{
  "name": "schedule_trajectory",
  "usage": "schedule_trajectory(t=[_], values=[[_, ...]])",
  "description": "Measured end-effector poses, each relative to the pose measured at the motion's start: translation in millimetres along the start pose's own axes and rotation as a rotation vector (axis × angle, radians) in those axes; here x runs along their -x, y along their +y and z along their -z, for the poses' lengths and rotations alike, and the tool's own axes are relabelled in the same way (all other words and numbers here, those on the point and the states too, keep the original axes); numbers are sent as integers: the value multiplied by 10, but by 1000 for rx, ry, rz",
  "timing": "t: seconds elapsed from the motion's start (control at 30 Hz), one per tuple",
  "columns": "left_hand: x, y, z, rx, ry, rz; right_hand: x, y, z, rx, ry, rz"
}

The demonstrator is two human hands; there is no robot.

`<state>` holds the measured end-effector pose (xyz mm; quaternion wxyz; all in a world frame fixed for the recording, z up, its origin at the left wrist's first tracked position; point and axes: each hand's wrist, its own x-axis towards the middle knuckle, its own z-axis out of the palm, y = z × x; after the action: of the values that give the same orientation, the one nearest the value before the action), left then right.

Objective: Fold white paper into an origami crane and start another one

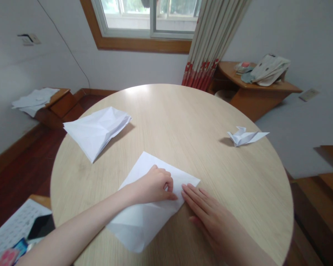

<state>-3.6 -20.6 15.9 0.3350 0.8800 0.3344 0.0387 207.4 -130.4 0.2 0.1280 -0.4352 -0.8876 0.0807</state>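
A white sheet of paper (144, 218), folded into a rough square, lies near the front of the round wooden table (183, 122). My left hand (155, 184) rests on it with the fingers curled, pressing down along its right edge. My right hand (208, 210) lies flat, its fingertips touching the paper's right edge close to the left hand. Neither hand lifts the paper.
A larger creased folded sheet (97, 129) lies at the table's left. A small folded paper bird (245, 136) sits at the right. A phone (40, 226) and a printed sheet are at the lower left. Low wooden shelves stand by the walls.
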Motion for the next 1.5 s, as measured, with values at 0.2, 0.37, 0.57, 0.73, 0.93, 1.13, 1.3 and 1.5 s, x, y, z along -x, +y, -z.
schedule_trajectory(t=[0.2, 0.37, 0.57, 0.73, 0.93, 1.13, 1.3, 1.5], values=[[16, -12, 15, -33, -21, -42, 45, -122, -174, 115, 14, -62], [24, 12, 46, -84, -54, -48, 41, -162, -204, 98, 50, -112], [7, 28, 61, -111, -76, -23, 49, -147, -225, 81, 116, -124], [10, 1, 54, -103, -53, -67, 49, -146, -240, 99, 124, -130], [8, -31, 69, -83, -58, -95, 40, -158, -237, 137, 152, -125], [8, -7, 120, -84, -96, -81, 42, -154, -228, 139, 146, -127], [-2, 16, 139, -87, -115, -60, 46, -154, -208, 169, 133, -113], [-15, 14, 141, -81, -106, -52, 49, -164, -191, 173, 129, -106]])
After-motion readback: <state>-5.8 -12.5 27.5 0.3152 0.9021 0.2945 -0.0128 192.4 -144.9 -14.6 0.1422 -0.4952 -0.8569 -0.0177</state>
